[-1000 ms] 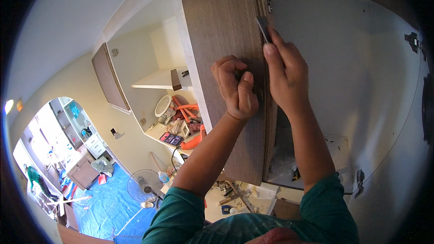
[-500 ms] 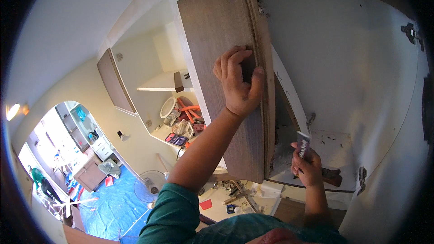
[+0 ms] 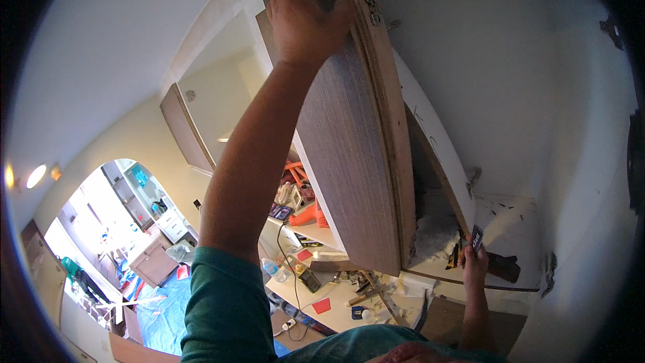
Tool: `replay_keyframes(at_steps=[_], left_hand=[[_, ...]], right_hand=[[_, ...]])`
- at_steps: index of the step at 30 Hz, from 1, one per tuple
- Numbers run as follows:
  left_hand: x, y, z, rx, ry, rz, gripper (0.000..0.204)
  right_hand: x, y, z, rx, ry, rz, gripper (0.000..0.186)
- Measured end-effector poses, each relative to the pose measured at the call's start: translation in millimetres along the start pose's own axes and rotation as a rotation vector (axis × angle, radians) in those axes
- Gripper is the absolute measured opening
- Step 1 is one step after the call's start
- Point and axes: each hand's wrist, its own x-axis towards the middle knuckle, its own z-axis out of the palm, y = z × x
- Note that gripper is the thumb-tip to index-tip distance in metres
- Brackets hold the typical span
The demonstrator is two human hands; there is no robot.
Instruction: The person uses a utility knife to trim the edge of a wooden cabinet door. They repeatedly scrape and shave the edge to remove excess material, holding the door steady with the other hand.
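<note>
My left hand (image 3: 306, 23) is high up, closed around the top of a wood-grain cabinet panel (image 3: 353, 134) with a layered edge. The panel stands upright at the left of a white cabinet's opening (image 3: 484, 94). Low in that opening, my right hand (image 3: 475, 267) is closed on a small flat dark object with pale markings (image 3: 478, 236); its exact kind is unclear. A yellow-and-black item (image 3: 455, 255) lies beside those fingers. Inside the cabinet a white board (image 3: 437, 134) leans at a slant, and a dark brown wood piece (image 3: 504, 267) rests on the cabinet floor.
Below, a cluttered worktop (image 3: 302, 296) carries wood scraps, a bottle (image 3: 272, 269) and red cards. Orange tools (image 3: 309, 215) fill an open shelf at left. A loose cable (image 3: 285, 249) hangs there. Blue sheeting (image 3: 158, 316) covers the floor beyond, with a person (image 3: 80, 279) far off.
My left hand has moved up from the panel's middle edge to its top. The right hand has lowered slightly with the dark object. The head view has shifted.
</note>
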Motion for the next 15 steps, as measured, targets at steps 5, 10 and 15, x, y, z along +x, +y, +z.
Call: replay_keyframes(at_steps=[5,10,15], left_hand=[[6,-14,9,-0.072,0.023,-0.062,0.031],[18,-14,14,-0.009,0.067,-0.073,0.028],[44,-18,8,0.144,-0.158,-0.263,0.030]], right_hand=[[-5,12,-2,0.061,0.030,0.013,0.040],[-4,11,1,0.021,0.030,0.053,0.042],[-9,5,2,-0.011,0.030,0.072,0.042]])
